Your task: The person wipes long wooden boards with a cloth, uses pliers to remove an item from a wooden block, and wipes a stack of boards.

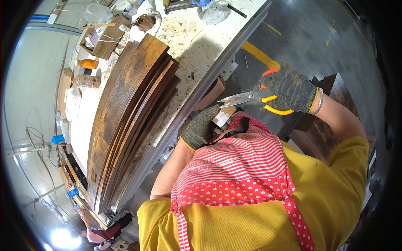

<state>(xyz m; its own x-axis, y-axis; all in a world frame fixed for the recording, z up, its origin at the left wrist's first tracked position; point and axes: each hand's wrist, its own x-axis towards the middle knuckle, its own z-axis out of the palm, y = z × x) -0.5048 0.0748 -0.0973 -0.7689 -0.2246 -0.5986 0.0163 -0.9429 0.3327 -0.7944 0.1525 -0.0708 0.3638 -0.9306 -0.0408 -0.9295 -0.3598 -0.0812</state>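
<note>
My right hand [289, 88], in a dark grey knit glove, is closed round the handles of a pair of scissors [242, 98] with orange and yellow grips. The metal blades point left, over the upper edge of a small tan and white piece [222, 118] that looks like stiff paper or sandpaper. That piece is pinched in my gloved left hand [199, 130], close in front of my red striped apron. Whether the blades have cut into it, I cannot tell. My left fingertips are partly hidden behind the piece.
A stack of curved brown wooden boards [125, 92] lies on the white workbench [205, 35] to my left. Bottles [87, 80], an open cardboard box [109, 39] and plastic bags crowd its far side. More dark boards [320, 134] are at my right. Another person [102, 234] is at lower left.
</note>
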